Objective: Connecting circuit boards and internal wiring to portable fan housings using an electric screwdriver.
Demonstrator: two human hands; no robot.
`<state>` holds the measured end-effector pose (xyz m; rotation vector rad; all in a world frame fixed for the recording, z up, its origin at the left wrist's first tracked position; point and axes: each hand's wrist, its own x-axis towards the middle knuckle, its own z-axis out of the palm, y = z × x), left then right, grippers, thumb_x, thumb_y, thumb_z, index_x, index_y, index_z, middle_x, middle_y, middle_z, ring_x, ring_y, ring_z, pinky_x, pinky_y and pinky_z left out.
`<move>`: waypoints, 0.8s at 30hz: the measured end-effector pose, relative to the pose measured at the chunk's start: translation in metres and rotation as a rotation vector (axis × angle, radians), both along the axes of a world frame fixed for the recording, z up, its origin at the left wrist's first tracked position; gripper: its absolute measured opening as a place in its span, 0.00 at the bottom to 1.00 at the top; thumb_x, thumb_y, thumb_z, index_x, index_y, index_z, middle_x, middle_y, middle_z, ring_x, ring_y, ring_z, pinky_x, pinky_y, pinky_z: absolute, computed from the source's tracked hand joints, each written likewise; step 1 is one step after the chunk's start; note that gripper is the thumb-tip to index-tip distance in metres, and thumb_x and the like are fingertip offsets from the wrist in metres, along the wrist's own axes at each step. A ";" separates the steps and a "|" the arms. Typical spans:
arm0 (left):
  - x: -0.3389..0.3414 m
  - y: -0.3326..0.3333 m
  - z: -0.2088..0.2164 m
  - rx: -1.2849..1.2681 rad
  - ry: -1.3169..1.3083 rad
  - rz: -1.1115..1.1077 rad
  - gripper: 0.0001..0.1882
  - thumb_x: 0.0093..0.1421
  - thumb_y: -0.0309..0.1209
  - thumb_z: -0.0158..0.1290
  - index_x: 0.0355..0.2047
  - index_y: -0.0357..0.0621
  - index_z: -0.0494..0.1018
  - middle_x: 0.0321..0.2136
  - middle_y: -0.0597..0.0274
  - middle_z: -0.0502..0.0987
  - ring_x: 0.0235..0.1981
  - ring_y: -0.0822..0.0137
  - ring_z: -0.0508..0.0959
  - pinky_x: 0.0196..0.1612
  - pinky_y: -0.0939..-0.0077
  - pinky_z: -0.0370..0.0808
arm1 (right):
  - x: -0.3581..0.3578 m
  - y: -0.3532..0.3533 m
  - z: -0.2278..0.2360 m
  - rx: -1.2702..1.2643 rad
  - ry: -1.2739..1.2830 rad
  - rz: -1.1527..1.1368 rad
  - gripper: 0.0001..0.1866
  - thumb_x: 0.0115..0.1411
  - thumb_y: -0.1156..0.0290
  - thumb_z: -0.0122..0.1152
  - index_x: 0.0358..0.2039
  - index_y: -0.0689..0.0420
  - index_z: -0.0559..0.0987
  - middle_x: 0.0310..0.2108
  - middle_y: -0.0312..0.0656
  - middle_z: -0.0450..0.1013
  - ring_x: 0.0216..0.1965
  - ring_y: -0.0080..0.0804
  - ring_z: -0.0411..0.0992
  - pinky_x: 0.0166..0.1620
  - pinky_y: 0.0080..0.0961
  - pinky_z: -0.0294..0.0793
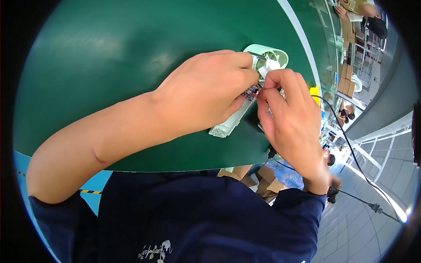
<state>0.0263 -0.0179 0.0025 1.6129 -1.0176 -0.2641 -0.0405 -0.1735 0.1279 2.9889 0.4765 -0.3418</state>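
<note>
On the green table lies a pale green hair-dryer-shaped housing [228, 126], with a round head [258, 49] and a handle half that is laid bare. Spokes or blades and a white part [269, 65] show in the head. Small electronic parts with thin wires [250, 93] sit in the handle. My left hand [208, 87] is closed around the housing beside these parts; a thin dark rod [258, 55] sticks out past its knuckles. My right hand [291, 111] pinches close to the wires, fingertips near my left ones. What lies between its fingers is hidden.
A white strip [302, 37] runs along the far side of the green table [109, 52]. Right of my right hand are a yellow object [315, 94] and a black cable [346, 136]. Cardboard boxes [265, 175] stand below the near edge. Other people [375, 26] are farther right.
</note>
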 end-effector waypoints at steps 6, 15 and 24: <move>-0.001 -0.001 0.000 -0.013 0.023 -0.018 0.15 0.52 0.23 0.64 0.41 0.41 0.78 0.39 0.60 0.77 0.39 0.55 0.79 0.40 0.61 0.78 | 0.003 0.001 0.003 -0.086 0.032 0.035 0.10 0.51 0.82 0.67 0.33 0.63 0.76 0.41 0.41 0.69 0.40 0.41 0.72 0.35 0.36 0.73; -0.001 -0.001 -0.002 0.008 0.003 0.012 0.12 0.53 0.25 0.64 0.38 0.38 0.79 0.37 0.59 0.77 0.39 0.55 0.79 0.41 0.62 0.79 | 0.020 0.011 0.006 -0.229 0.122 0.235 0.05 0.54 0.80 0.63 0.31 0.65 0.76 0.43 0.42 0.71 0.42 0.43 0.71 0.41 0.37 0.74; -0.002 -0.006 0.003 0.056 0.033 -0.034 0.12 0.53 0.25 0.65 0.39 0.39 0.80 0.37 0.59 0.77 0.37 0.54 0.79 0.39 0.61 0.79 | -0.011 -0.004 -0.008 -0.202 -0.073 0.113 0.08 0.52 0.80 0.66 0.33 0.63 0.77 0.42 0.42 0.71 0.41 0.42 0.70 0.41 0.36 0.70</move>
